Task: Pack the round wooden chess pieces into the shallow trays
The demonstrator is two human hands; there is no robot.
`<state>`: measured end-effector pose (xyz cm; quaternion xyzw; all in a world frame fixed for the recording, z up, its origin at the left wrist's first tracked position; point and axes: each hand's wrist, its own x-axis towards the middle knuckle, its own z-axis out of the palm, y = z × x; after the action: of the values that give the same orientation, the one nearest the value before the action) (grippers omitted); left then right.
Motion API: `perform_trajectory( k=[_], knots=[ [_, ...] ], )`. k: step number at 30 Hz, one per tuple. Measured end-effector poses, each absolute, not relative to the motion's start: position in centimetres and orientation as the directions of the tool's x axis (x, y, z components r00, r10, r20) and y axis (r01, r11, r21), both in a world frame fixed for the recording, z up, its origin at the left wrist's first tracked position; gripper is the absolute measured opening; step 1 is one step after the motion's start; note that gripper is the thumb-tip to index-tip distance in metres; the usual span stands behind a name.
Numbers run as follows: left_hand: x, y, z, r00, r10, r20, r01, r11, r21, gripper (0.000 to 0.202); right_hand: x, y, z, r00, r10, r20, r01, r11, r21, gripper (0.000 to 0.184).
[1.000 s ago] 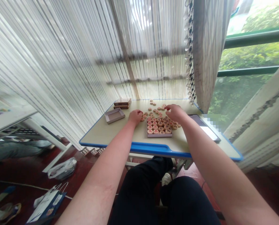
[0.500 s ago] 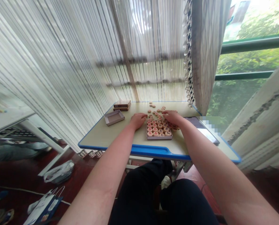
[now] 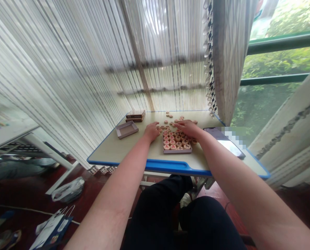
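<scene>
A shallow box (image 3: 166, 151) holds rows of round Chinese chess pieces (image 3: 172, 142) with red and dark characters. Loose Chinese chess pieces (image 3: 166, 122) lie scattered beyond it. My left hand (image 3: 151, 132) rests at the box's far left, its fingers apart beside several loose pieces; I cannot tell whether it touches them. Over the far right part of the box reaches my right hand (image 3: 188, 128), fingers stretched left with the tips at loose pieces. It hides some pieces beneath it, and a few more show by its wrist.
The empty box lid (image 3: 127, 130) lies at the left of the blue-edged table (image 3: 128, 151), before a stack of small boxes (image 3: 135, 115). A tablet (image 3: 226, 144) lies at the right by my forearm. String curtains (image 3: 92, 62) hang behind the table.
My right hand has moved left, across the far side of the box. My left hand has shifted slightly left, and several loose pieces now lie close by its fingers.
</scene>
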<state>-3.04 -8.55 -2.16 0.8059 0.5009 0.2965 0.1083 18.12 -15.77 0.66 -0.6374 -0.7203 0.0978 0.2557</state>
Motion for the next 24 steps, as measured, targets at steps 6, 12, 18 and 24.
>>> perform_trajectory(
  k=[6, 12, 18, 24],
  knots=[
    [-3.4, -8.0, -2.5, 0.166, 0.919, 0.359, 0.717, -0.362, 0.596, 0.053, 17.0, -15.7, 0.9, -0.155, 0.973, 0.170, 0.832, 0.221, -0.509, 0.064],
    [-3.3, -8.4, -2.1, 0.261, 0.890, 0.375, 0.798, -0.417, 0.435, 0.036, 17.5, -15.6, 1.2, -0.078, 0.962, 0.260, 0.953, 0.149, -0.262, 0.063],
    [-3.2, -8.4, -2.1, 0.269, 0.904, 0.333, 0.795, -0.404, 0.453, 0.038, 18.4, -15.4, 1.3, 0.064, 0.973, 0.222, 0.984, -0.024, -0.177, 0.034],
    [-3.2, -8.3, -2.3, 0.276, 0.897, 0.347, 0.786, -0.418, 0.456, 0.035, 19.0, -14.9, 0.7, 0.091, 0.968, 0.235, 0.972, -0.035, -0.232, 0.029]
  ],
)
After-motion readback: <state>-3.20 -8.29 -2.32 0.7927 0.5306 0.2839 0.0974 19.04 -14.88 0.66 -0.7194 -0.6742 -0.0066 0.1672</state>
